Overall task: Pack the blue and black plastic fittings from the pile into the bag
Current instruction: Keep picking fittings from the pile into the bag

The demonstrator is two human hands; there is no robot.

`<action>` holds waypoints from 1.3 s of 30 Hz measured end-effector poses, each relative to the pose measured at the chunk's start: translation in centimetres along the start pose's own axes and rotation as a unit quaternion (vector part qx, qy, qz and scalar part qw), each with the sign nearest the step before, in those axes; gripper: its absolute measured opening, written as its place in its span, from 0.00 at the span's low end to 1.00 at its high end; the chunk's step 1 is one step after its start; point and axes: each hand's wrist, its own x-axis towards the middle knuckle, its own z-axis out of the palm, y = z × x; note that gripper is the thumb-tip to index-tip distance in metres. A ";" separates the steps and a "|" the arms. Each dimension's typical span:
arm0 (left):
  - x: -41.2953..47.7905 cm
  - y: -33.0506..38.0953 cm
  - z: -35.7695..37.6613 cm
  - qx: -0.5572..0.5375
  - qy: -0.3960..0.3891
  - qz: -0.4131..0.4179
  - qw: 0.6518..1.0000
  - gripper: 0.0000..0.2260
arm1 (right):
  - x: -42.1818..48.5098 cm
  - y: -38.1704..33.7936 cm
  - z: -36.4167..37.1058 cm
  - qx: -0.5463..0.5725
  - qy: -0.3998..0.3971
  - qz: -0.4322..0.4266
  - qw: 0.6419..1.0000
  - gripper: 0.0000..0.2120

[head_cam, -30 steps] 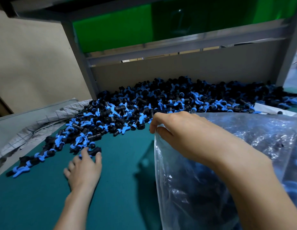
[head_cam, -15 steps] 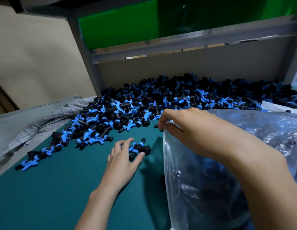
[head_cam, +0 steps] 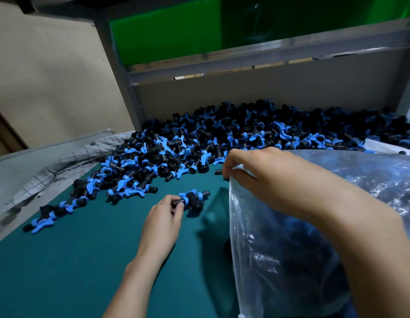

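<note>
A large pile of blue and black plastic fittings covers the back of the green table. A small cluster of fittings lies apart from the pile, toward the bag. My left hand pinches the black end of one fitting in that cluster with fingers and thumb. My right hand grips the rim of a clear plastic bag and holds its mouth up. Dark fittings show dimly through the bag's wall.
A grey checked cloth lies crumpled at the table's left edge. A grey metal frame post and back panel wall in the pile, with a green board above. More plastic bag lies at the far right.
My left hand dragged a few fittings out of the pile and rightward toward the bag, then closed its fingers on one. My right hand kept holding the bag's rim.
</note>
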 end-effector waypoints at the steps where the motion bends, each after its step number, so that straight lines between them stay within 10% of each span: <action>1: 0.2 0.1 0.0 -0.069 0.018 -0.027 0.997 0.07 | 0.0 0.0 0.0 0.001 -0.001 0.000 1.000 0.08; 13: 1.2 0.4 -0.5 -0.261 0.054 -0.094 0.959 0.09 | 0.0 0.1 0.1 0.000 0.004 0.001 1.000 0.08; 20: 1.3 1.8 -1.5 -0.543 0.002 -0.226 0.809 0.15 | 0.0 -0.1 0.0 -0.002 0.003 0.007 1.000 0.08; 33: 0.7 1.6 -1.4 -0.312 0.112 -0.066 0.941 0.09 | -0.1 -0.1 -0.2 0.003 -0.003 0.004 1.000 0.09; 39: 0.7 2.1 -1.8 -0.363 0.129 -0.030 0.922 0.09 | 0.0 0.1 0.0 0.003 0.005 0.000 1.000 0.08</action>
